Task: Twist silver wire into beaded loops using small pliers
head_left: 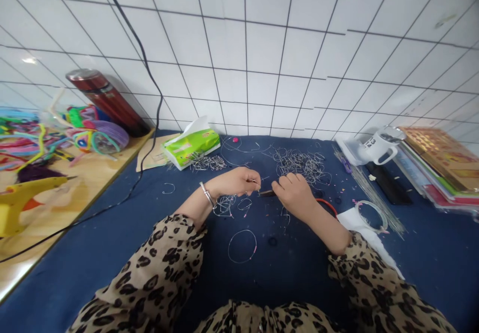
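My left hand (239, 180), with a silver bangle at the wrist, is closed in a pinch on a thin metal wire (264, 178). Facing it, my right hand (294, 190) grips a narrow dark tool (267, 193) whose tip reaches toward the left fingertips. Its kind is mostly hidden by my fingers. Below my left hand lie several wire loops (225, 204). One larger wire ring (242, 262) with small pink beads rests nearer to me on the dark blue cloth (209, 283).
Behind my hands are tangled wire pieces (299, 163), more metal bits (207, 162) and a green tissue pack (192, 146). To the right are a red curved handle (327, 205), a wire coil (371, 216), straight wires (377, 200) and a white mug (377, 146). A yellow glue gun (28, 198) lies left.
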`<control>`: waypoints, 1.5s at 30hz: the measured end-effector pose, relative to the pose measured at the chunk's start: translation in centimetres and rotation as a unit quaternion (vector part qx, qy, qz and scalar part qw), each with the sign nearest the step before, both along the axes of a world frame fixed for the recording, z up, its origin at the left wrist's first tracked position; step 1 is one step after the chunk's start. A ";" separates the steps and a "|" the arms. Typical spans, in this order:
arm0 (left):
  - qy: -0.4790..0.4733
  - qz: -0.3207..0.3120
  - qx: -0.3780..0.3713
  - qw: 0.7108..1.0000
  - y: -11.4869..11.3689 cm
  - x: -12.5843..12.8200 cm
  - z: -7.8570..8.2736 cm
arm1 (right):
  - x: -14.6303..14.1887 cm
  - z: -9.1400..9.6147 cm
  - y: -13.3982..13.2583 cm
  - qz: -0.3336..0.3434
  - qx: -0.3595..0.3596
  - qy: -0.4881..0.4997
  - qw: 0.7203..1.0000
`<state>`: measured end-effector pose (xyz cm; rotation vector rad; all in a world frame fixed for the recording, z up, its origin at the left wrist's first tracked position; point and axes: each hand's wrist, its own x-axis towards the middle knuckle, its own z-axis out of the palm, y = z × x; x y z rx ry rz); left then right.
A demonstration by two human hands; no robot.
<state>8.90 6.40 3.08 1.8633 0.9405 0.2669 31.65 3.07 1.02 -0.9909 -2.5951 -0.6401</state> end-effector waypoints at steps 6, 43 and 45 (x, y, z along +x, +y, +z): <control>0.052 -0.051 0.069 0.995 -0.2 0.3 0.2 | -0.1 -0.3 0.3 0.017 -0.019 -0.015 1.000; 0.050 -0.076 0.129 0.987 -0.1 0.6 0.0 | 0.1 -1.2 -0.1 0.040 0.000 -0.010 0.999; 0.047 -0.073 0.113 0.990 -0.1 0.6 0.0 | 0.2 -1.3 -0.1 0.041 0.005 -0.005 0.999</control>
